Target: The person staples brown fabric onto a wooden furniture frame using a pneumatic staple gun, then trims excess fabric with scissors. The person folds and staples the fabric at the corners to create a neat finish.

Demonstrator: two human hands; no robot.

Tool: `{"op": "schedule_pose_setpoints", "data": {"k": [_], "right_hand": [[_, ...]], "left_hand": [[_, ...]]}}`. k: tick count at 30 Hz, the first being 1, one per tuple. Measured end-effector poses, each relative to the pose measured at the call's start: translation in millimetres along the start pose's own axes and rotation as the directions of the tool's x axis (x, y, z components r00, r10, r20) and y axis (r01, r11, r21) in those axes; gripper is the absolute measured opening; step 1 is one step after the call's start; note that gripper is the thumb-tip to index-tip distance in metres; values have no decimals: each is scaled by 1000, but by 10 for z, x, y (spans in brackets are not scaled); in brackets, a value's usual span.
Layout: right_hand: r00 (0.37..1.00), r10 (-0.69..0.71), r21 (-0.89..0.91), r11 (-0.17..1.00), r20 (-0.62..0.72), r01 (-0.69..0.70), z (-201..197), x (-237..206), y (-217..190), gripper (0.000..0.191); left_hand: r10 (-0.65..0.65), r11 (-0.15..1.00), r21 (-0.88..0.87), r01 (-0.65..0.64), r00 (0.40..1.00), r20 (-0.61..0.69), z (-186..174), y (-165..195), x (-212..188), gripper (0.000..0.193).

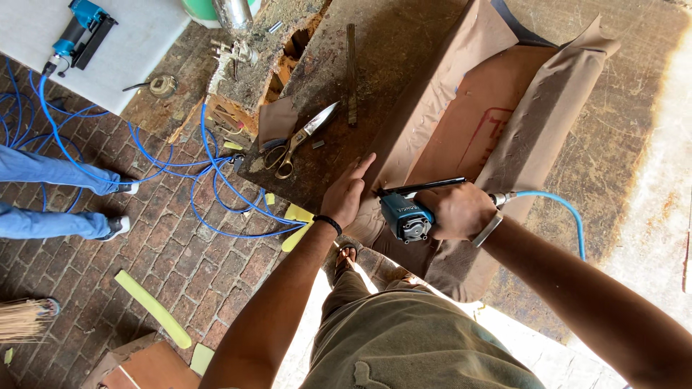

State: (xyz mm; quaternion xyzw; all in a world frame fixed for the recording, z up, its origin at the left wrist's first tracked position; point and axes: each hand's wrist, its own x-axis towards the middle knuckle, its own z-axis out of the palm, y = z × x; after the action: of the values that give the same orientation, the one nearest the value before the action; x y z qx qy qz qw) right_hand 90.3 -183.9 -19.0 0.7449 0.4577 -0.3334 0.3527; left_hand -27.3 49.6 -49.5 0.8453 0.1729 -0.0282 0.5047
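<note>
My right hand grips a blue pneumatic staple gun with a blue air hose running off its back end. Its nose presses against the near edge of a brown fabric-covered panel lying on a worn workbench. My left hand lies flat with fingers together on the brown fabric at the bench edge, just left of the gun. A black band sits on my left wrist and a metal watch on my right.
Scissors lie on the bench left of my hand. A second blue nail gun rests on a white board at top left. Coiled blue hose and yellow foam strips litter the brick floor. Another person's legs stand at left.
</note>
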Motion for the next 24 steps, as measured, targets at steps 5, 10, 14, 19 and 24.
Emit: {"op": "schedule_pose_setpoints", "data": {"k": [5,10,14,19,24], "right_hand": [[969,54,160,987,-239,-15,44,-482,45,78],[950,215,385,915,-227,-115,129,-895,188,71],[848,396,601,790,-353,-119,353,-913,242,46],[896,411,927,375,-166,0,634,-553,299,27],[938,346,961,-265,23,74,862,-325,407,22]], "left_hand": [[8,967,-256,-20,999,-49,31,-31,-6,57],[-110,982,-153,108,994,-4,105,-23,8,68],[-43,999,-21,46,993,111,178,51,52,94],[1,995,-91,28,953,304,256,173,70,116],[35,943,-325,72,949,314,290,144,18,118]]}}
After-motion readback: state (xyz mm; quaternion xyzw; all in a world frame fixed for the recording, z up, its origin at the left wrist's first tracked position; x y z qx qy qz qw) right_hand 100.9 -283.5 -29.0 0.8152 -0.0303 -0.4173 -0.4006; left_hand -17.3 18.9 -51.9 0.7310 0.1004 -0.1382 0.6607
